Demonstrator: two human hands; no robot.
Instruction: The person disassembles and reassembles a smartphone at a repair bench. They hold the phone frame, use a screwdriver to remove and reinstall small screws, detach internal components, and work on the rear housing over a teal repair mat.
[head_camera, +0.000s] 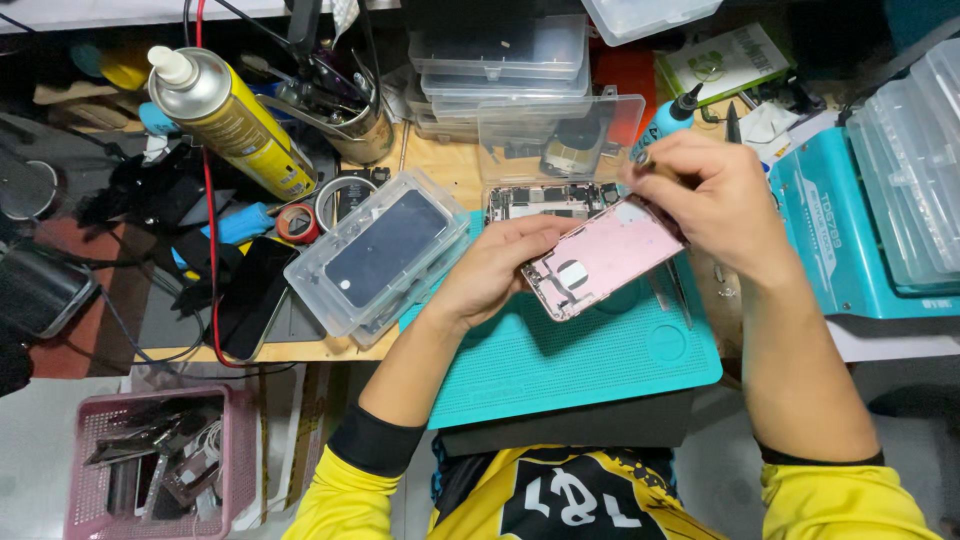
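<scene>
Gripping a pink phone shell (607, 255) from below, the left hand (497, 268) has its fingers curled around the near long edge and its thumb along the side, forearm reaching in from the lower left. The right hand (712, 196) arches over the shell's far corner, fingers pinched together on a thin tool (641, 166) whose tip meets the shell; the wrist is bent and the forearm runs down to the lower right. Both sleeves are yellow with black cuffs.

The shell is held tilted just above a teal mat (560, 365), its inner face up, showing a flat metal interior with a pale round patch near one end. The mat is rubbery, with moulded recesses, and lies on a wooden bench (440, 160).

Just beyond the shell an open clear box (560, 135) stands with its lid raised; small dark parts lie inside it. Left of the left hand, a shallow clear case (380, 255) holds a black screen panel. At the bench's back, 3 or so clear lidded boxes (500, 55) are stacked; their contents cannot be told. More clear boxes rest on a teal machine (825, 240) at the right. A pink mesh basket (160, 460) on the floor at lower left holds phone parts and cables. A metal cup (350, 125) holds upright tools.

A yellow spray can (235, 120) leans at upper left. A small blue bottle (665, 120) with a black nozzle stands behind the right hand.
</scene>
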